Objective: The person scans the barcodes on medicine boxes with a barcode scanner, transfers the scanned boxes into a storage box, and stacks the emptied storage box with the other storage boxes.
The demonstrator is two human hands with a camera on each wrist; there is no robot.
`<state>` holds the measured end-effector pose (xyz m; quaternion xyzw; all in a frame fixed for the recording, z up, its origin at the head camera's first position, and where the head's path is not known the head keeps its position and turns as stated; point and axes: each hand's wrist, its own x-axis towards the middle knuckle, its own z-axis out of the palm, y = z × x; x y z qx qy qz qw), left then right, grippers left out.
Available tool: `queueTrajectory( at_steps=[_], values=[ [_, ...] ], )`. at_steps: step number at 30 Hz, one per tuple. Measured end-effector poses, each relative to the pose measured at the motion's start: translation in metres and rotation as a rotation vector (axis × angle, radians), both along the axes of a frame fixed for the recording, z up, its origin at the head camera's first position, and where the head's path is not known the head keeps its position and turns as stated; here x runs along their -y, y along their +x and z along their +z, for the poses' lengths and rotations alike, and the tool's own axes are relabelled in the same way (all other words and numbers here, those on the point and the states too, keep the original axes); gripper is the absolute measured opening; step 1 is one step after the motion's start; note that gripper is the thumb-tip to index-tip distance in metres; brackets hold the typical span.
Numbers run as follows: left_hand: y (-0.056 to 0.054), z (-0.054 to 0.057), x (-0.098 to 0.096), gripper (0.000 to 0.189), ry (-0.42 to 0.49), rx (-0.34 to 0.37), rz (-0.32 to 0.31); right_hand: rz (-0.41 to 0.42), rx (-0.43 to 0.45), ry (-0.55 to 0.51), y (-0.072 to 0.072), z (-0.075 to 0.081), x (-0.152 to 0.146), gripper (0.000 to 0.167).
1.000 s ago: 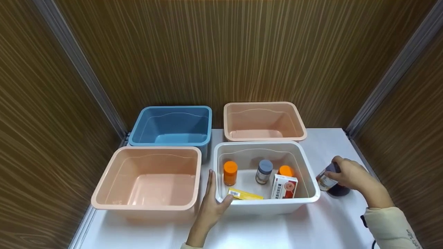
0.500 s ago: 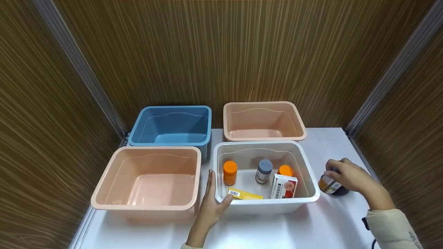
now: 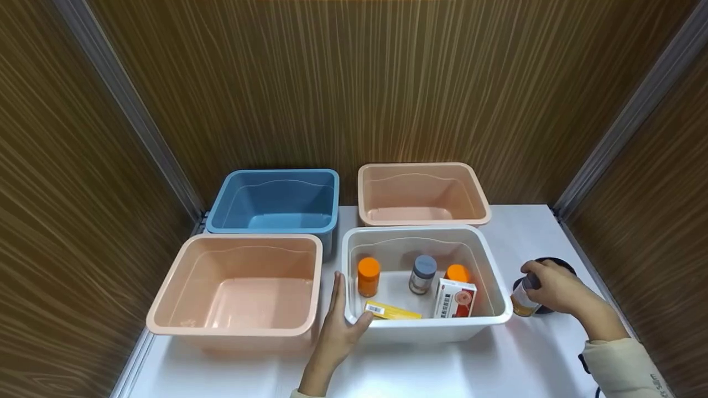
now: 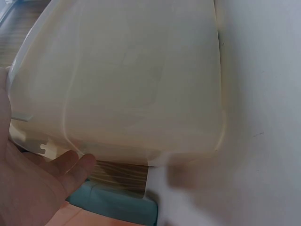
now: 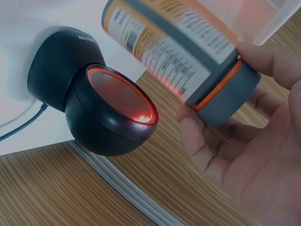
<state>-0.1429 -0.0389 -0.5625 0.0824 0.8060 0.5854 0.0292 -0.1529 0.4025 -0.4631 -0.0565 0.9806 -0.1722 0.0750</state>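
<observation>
My right hand point(image 3: 558, 287) grips a pill bottle point(image 5: 174, 52) by its grey lid, thumb and fingertips round the lid. The bottle is tilted, its printed label turned toward the red-lit window of a black barcode scanner point(image 5: 101, 101). In the head view the hand and bottle partly hide this scanner. My left hand point(image 3: 337, 329) rests at the front left corner of a white bin point(image 3: 420, 326), fingers straight along its outer side and thumb at the rim. In that bin are an orange bottle point(image 3: 368, 278), a grey-lidded bottle point(image 3: 422, 275), a yellow box point(image 3: 391, 311) and a white-and-red box point(image 3: 455, 299).
Another orange lid point(image 3: 458, 272) shows behind the white-and-red box. A blue bin point(image 3: 276, 229) and a pink bin point(image 3: 423, 222) stand at the back, with a larger pink bin point(image 3: 232, 331) at front left. Wood-patterned walls enclose the white table point(image 3: 409, 370).
The pill bottle has turned and tilted in my right hand, which has shifted slightly down, and more of the scanner shows behind it. My left hand and the bins stay put.
</observation>
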Motion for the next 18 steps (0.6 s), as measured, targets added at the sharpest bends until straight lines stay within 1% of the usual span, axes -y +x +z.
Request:
queueTrajectory(
  at_steps=[4,8,13,18],
  values=[
    [0.0004,-0.0013,0.0001,0.104,0.013,-0.014,0.0,0.021,-0.033,0.008,0.001,-0.0029,0.002,0.051],
    [0.0007,-0.0023,0.0004,0.102,0.008,-0.049,-0.004,0.049,-0.085,0.029,0.0017,-0.0061,0.0025,0.051],
    [0.0019,-0.0033,0.0013,0.1,0.0,-0.076,-0.007,0.095,-0.135,0.067,0.0028,-0.0089,0.0018,0.046],
    [0.0025,-0.004,0.0017,0.1,0.004,-0.055,-0.005,0.131,-0.172,0.081,0.0039,-0.0083,0.0009,0.037]
  ],
)
